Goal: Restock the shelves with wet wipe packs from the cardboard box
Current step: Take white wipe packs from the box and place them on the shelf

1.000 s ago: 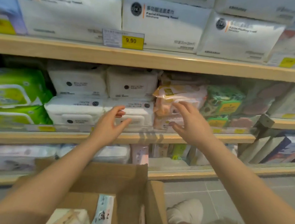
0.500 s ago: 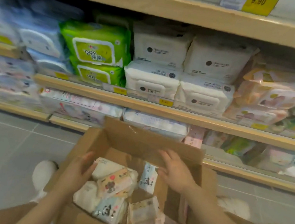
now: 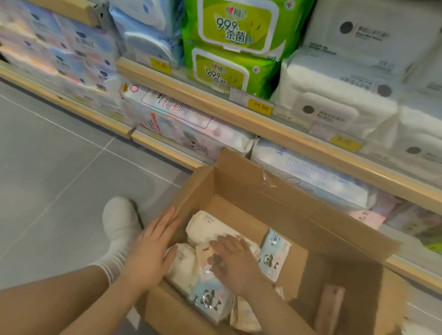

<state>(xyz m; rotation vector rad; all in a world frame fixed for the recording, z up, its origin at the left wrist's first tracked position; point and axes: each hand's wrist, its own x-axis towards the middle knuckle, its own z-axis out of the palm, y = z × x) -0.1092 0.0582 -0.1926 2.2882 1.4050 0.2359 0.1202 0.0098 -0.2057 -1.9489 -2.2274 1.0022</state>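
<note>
Box stands open on the grey floor, its far flap just before the lowest shelf edge; open tile lies to its left, where a white-socked foot rests. Left hand lies flat along the box's left wall, fingers together, thumb touching a cream pack. Right hand rests palm down on the wipe packs inside, fingers slightly spread (no grip visible). Two packs show a panda face. Green packs on the shelf read "99.9"; one yellow tag reads 11.90. The other tags are blurred, and the white packs at right are cut off.
</note>
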